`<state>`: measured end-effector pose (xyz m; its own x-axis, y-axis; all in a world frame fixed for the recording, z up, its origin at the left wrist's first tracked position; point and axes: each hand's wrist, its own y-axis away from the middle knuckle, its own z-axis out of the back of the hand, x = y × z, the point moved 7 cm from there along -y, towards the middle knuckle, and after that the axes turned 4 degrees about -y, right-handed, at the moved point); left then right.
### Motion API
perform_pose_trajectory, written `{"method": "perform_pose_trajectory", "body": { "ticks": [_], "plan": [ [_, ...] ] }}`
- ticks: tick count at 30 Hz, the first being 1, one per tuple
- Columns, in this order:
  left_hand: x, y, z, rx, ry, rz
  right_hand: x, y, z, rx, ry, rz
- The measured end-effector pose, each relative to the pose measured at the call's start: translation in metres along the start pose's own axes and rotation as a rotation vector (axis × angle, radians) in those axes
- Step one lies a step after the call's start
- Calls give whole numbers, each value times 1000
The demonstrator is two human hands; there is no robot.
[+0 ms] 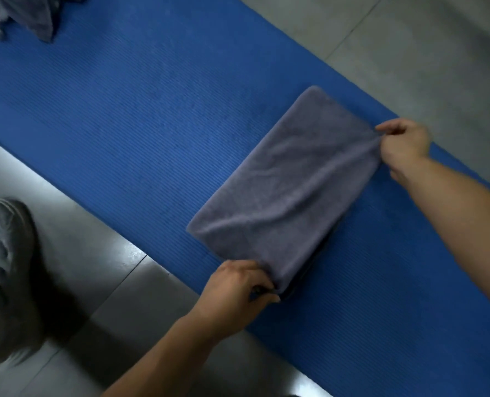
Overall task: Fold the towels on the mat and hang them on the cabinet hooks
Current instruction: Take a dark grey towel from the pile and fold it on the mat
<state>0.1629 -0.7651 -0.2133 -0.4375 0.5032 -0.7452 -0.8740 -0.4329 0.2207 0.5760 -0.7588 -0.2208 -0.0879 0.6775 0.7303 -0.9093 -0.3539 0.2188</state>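
Left hand [238, 285], right hand [405, 141] pinching adjacent corners of towel [289, 181], on mat [123, 110]

One camera sits on the person's head. It looks down at the left hand [238, 285] and right hand [404, 141] from close above, with the mat [152, 110] beneath them.

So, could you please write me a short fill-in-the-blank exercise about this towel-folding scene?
1. The folded grey towel lies on a ____ mat.
2. The left hand and the right hand each pinch a ____ of that towel.
3. On the floor tiles left of the mat stands a grey ____.

Missing words: blue; corner; shoe.
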Motion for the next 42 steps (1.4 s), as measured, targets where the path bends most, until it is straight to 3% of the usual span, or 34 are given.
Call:
{"method": "perform_pose_trajectory", "body": {
  "ticks": [9, 11, 14, 16, 19, 24, 31, 37, 42],
  "plan": [
    [-9, -3, -22, 34, -126, 3, -16, 10, -3, 114, 338, 166],
    [-8, -5, -9, -46, -61, 62, -5, 20, -4, 116, 494, 215],
    [6, -12, 24, -341, -174, 135, 16, 39, -7, 26, 715, 329],
    [29, -16, 45, -438, -273, 304, 29, 50, -22, 80, 673, 442],
    [60, -20, 64, -384, -267, 545, 47, 65, -59, 298, 449, 549],
    [89, -15, 75, -247, -80, 782, 87, 70, -113, 508, 481, 678],
    [102, -14, 75, -151, 37, 812, 98, 32, -144, 599, 801, 634],
    [109, -10, 84, -274, 329, 771, 115, 16, -145, 647, 1001, 658],
    [125, -11, 92, -199, 438, 742, 132, 11, -142, 633, 999, 723]
  ]
}}
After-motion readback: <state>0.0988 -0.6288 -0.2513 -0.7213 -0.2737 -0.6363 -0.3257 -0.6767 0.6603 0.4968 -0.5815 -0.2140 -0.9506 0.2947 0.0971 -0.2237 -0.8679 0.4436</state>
